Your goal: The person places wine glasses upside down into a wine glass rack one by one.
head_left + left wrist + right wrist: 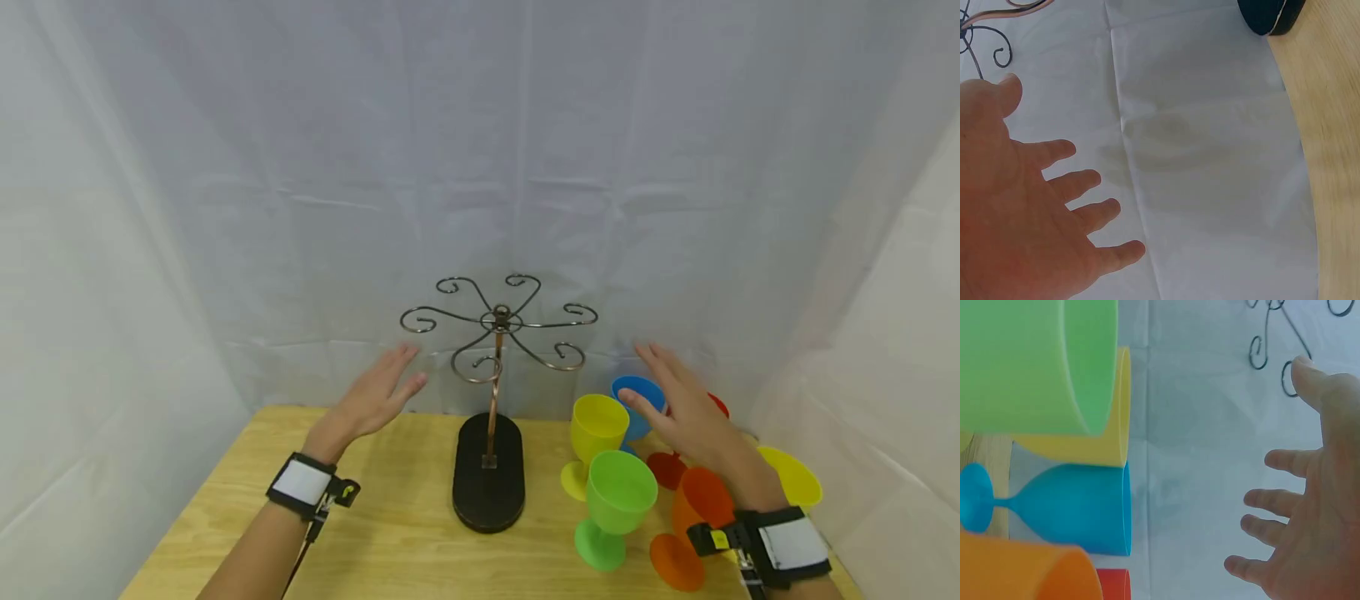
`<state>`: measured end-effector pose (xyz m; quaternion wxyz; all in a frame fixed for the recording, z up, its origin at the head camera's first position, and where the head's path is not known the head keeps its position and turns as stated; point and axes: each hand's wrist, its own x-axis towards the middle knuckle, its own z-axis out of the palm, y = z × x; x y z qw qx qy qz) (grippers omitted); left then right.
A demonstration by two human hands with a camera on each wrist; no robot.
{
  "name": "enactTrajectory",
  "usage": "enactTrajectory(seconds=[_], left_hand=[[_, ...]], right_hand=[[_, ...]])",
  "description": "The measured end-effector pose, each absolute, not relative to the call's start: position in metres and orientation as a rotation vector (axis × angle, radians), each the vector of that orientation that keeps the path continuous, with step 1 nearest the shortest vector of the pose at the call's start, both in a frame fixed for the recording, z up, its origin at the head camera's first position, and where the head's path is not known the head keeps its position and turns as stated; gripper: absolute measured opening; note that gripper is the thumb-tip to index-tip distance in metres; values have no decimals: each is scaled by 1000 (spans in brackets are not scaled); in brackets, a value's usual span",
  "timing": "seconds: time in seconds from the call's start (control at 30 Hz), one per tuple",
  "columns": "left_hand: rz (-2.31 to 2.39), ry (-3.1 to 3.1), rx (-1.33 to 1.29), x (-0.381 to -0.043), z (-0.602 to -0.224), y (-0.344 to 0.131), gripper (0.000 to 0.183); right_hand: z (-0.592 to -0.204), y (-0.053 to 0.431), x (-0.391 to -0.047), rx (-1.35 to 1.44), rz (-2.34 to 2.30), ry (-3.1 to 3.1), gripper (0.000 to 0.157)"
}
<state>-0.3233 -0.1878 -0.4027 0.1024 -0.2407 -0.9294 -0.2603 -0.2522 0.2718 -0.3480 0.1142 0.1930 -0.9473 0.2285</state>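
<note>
A metal rack (492, 392) with several curled arms stands on a black oval base (489, 500) mid-table. My left hand (371, 396) hovers to its left with fingers extended, holding nothing; the left wrist view shows that palm and its spread fingers. On the other side, my right hand (686, 417) is raised above the plastic goblets, fingers straight and grasping nothing. Below and around it stand a yellow goblet (598, 425), a green goblet (621, 492), a blue goblet (1085, 509) and an orange goblet (701, 504). The right forearm partly hides a red goblet (666, 471).
Another yellow goblet (791, 477) stands at the far right, beyond the right wrist. The wooden table (405, 517) ends at a white sheet (465, 167) behind, and more sheeting hangs at both sides. Each wrist wears a strap with a small camera.
</note>
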Motion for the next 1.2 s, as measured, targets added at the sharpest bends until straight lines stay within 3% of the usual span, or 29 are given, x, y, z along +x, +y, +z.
enactTrajectory(seconds=[0.8,1.2], left_hand=[[-1280,-2543,-795,-304,-448,-122,63],[-1512,-2453,-745,-292,-465,-88,57]], right_hand=[[-378,263,-190,533,957,-2534,69],[-394,240,-178,406,1016,-2494,69]])
